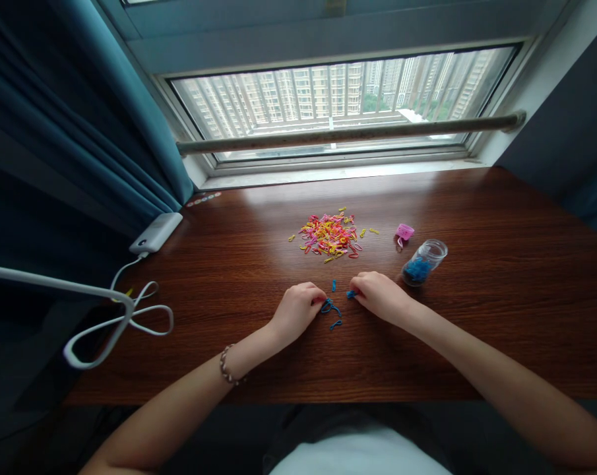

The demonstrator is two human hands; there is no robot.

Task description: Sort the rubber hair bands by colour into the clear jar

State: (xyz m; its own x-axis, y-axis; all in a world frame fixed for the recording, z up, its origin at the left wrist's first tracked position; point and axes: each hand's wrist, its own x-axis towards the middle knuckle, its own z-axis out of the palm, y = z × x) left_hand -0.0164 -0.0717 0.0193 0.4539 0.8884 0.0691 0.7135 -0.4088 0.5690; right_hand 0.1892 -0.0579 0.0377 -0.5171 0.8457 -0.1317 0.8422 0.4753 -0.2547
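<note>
My left hand [301, 308] rests on the table with thumb and fingers pinched at the edge of some blue rubber bands [334, 307], which lie in a loose tangle. Opposite it, my right hand [377, 295] is closed, its fingertips pinching a small blue rubber band bundle [351, 294]. One short blue band [334, 285] lies between the hands, a little farther from me. Beyond them is a heaped pile of pink, red, orange and yellow bands [328, 235]. To the right of my right hand stands a clear glass jar [433, 249] with blue bands inside.
A small pink item [404, 232] lies behind the jar. On the left are a white power strip [157, 233], its looped white cable [152, 320] and a white bent lamp-like arm [80, 280]. A metal rail [352, 135] crosses the window behind the wooden table [229, 264].
</note>
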